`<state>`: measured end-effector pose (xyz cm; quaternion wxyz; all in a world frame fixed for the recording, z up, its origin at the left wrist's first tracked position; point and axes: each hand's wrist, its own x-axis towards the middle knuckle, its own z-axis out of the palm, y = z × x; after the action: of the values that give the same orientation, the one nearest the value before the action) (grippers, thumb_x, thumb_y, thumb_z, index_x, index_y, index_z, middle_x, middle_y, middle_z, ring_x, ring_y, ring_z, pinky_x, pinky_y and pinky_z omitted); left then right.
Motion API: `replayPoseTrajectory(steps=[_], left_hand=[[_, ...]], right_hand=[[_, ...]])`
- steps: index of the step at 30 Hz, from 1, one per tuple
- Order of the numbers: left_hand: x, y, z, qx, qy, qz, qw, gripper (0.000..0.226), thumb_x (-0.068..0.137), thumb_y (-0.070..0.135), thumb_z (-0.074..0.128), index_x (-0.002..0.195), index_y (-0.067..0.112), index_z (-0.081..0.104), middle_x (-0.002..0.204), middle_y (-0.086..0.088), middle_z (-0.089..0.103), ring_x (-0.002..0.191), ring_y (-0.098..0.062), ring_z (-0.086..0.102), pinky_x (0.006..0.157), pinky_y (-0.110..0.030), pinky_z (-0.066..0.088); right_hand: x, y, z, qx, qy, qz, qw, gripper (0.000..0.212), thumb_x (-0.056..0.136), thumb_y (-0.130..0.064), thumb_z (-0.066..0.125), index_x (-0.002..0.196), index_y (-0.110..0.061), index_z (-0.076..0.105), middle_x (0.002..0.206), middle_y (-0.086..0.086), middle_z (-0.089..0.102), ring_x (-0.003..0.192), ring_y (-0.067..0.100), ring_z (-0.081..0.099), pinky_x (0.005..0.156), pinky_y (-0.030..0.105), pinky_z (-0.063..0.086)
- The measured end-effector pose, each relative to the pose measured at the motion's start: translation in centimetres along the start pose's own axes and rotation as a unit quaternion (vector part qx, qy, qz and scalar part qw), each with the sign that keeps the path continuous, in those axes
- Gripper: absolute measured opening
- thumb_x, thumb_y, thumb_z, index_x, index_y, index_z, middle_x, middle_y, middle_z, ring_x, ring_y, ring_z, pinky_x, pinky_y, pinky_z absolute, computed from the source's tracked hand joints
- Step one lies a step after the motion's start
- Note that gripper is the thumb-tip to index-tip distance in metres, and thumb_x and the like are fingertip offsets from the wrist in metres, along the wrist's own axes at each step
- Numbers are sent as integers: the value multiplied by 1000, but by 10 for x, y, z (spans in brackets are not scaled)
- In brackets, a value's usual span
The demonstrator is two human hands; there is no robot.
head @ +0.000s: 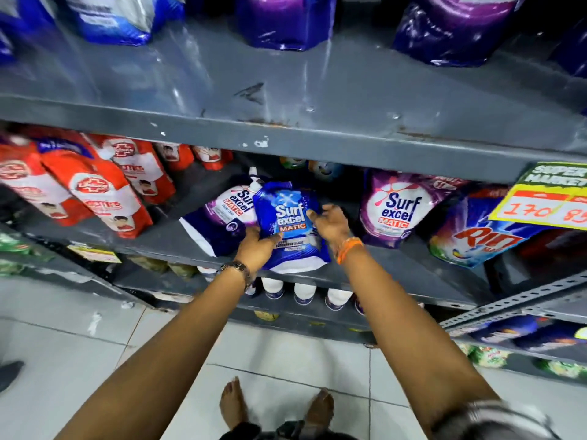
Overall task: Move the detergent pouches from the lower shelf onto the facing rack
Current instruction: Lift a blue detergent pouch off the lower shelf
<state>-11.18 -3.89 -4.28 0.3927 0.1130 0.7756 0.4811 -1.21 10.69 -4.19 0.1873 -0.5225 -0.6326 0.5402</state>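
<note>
A blue Surf Excel Matic pouch [290,223] stands at the front edge of the grey lower shelf [178,239]. My left hand [257,246] grips its lower left corner and my right hand [330,222] holds its right side. Just behind it on the left lies a purple and white Surf Excel pouch [222,214] with a white spout. Another purple Surf Excel pouch [397,208] leans to the right of my right hand. The grey shelf above [317,100] has a wide bare stretch in front of large purple pouches [286,20].
Red Lifebuoy refill packs [95,188] fill the left of the lower shelf. A Rin pack [486,239] and a yellow price tag [546,201] sit at the right. White bottles [305,292] stand on the shelf below. A perforated rack rail [514,300] juts in at right. Bare feet stand on white tiles.
</note>
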Motion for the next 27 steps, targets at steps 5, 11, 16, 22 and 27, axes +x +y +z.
replayPoseTrajectory(steps=[5,11,16,22,27], left_hand=[[0,5,7,-118,-40,-5,992,60,80,-15,68,134,-1,44,129,-10,62,111,-26,62,94,-39,51],[2,-7,-11,-157,-95,-24,983,92,66,-31,65,141,15,39,128,-14,62,111,-32,62,91,-52,55],[-1,-4,-20,-144,-115,13,983,95,62,-31,66,138,22,44,123,-14,64,110,-30,64,85,-50,58],[-1,23,-24,-119,-143,59,981,92,63,-32,67,138,16,46,107,-5,66,108,-27,65,87,-48,59],[2,49,-24,-55,-135,191,971,100,62,-32,67,143,18,37,115,5,61,104,-8,63,73,-23,61]], right_hand=[[31,14,13,52,-58,85,993,48,71,-23,84,103,7,64,103,9,71,91,26,69,86,51,60],[-7,3,-3,140,-114,167,969,28,78,6,75,98,-5,59,106,18,72,84,31,70,88,53,57],[-34,8,-6,199,-88,123,968,23,83,14,67,95,-4,62,119,27,69,95,35,66,91,54,55],[-37,-7,-12,230,-58,11,971,43,84,16,64,118,-7,54,111,19,68,102,34,67,84,46,59],[-33,-32,-16,238,2,-80,968,54,85,22,58,129,-8,45,96,7,70,70,2,73,61,21,60]])
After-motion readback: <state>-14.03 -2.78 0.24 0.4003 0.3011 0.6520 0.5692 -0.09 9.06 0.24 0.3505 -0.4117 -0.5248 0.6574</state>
